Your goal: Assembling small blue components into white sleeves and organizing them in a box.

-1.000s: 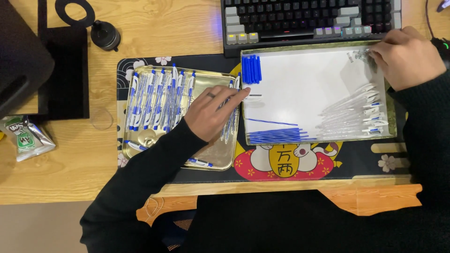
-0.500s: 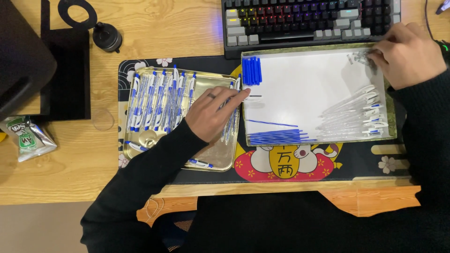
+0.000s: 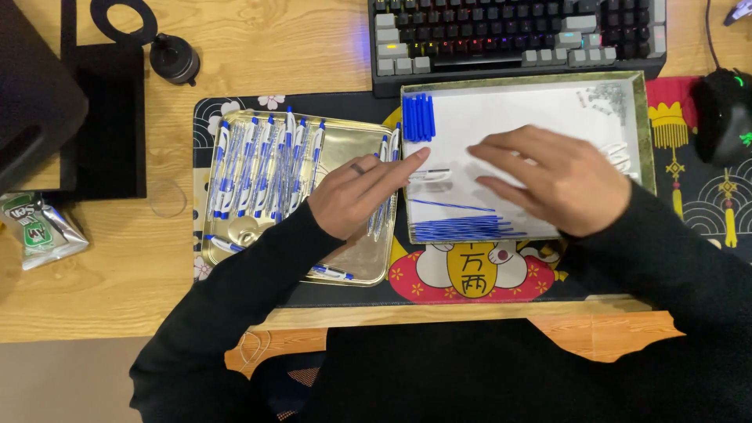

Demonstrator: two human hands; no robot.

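My left hand point(image 3: 364, 192) lies over the right edge of a gold tray point(image 3: 235, 243). Its fingers are stretched flat and apart toward a white tray point(image 3: 525, 110), and nothing shows in its grip. A clear pen barrel point(image 3: 431, 174) lies on the white tray just past its index fingertip. My right hand point(image 3: 552, 180) hovers over the middle of the white tray, fingers spread and pointing left at that barrel. Nothing is visible in it. Assembled blue-and-white pens point(image 3: 266, 168) lie in a row in the gold tray.
The white tray holds blue caps point(image 3: 417, 117), thin blue refills point(image 3: 462, 229), small springs point(image 3: 607, 94) and clear barrels point(image 3: 623, 157) partly under my right hand. A keyboard point(image 3: 517, 31) lies behind, a mouse point(image 3: 724, 113) at right, a snack packet point(image 3: 35, 227) at left.
My right hand has moved from the far right corner of the white tray, by the springs, to its middle. My left index finger now reaches past the gold tray's edge onto the white tray.
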